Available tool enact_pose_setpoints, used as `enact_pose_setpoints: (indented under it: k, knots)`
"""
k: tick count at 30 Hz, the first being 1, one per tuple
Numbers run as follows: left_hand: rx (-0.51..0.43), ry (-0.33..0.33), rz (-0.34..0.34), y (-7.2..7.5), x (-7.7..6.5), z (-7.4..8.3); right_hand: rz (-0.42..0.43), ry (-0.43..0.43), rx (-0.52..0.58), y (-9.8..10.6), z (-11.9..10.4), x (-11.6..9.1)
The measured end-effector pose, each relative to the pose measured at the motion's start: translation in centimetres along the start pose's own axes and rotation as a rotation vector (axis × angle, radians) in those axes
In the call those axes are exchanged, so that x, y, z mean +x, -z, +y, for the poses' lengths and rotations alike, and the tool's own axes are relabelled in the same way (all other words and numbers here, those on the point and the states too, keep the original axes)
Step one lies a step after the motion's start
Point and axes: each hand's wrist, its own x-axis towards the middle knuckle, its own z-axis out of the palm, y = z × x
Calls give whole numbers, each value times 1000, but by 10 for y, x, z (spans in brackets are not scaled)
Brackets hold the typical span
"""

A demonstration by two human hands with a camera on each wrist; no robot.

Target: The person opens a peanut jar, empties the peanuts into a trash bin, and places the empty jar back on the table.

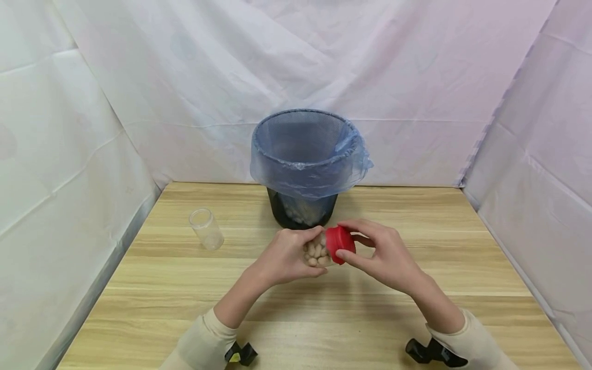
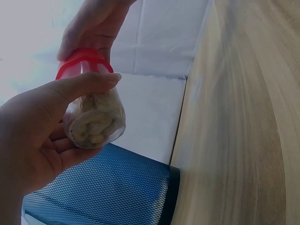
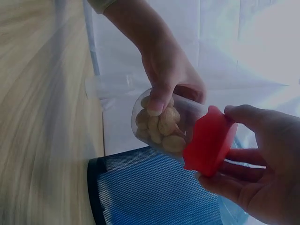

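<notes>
A clear jar [image 1: 316, 253] of pale brown nuts, perhaps peanuts in shells, is tilted on its side above the table. My left hand [image 1: 288, 255] grips the jar's body, thumb on one side and fingers on the other. A red lid [image 1: 339, 243] with a wavy edge covers the jar's mouth. With fingertips and thumb, my right hand [image 1: 386, 253] pinches the lid's rim. The right wrist view shows the nuts [image 3: 161, 124] gathered toward the jar's base, with the lid [image 3: 209, 141] over the other end. A clear empty cup [image 1: 207, 229] stands to the left.
Behind the hands stands a black mesh bin [image 1: 302, 208] lined with a blue plastic bag [image 1: 307, 177]. The wooden table [image 1: 296, 329] lies beneath. White cloth sheets [image 1: 416, 77] hang at the back and both sides.
</notes>
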Motion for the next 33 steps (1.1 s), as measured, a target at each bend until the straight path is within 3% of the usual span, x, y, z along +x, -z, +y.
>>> enact_pose_setpoints:
  k: [5,10,13,19,22,29,33]
  knots:
    - [-36,16,-22,2,1,-1,-4,104,-47,2,1,1]
    - [-27,11,-21,3,1,-1,-3,145,-55,2,3,2]
    - [-2,4,-6,2,1,-1,0,110,-28,1,3,2]
    - [62,-4,11,0,0,-1,-2,-71,28,-2,2,1]
    - [73,-5,15,-1,0,-1,-9,-112,49,-3,2,2]
    - [50,0,9,-3,1,-2,-35,-95,62,-4,5,2]
    - [2,22,-5,-1,0,-2,-56,-18,37,-1,4,2]
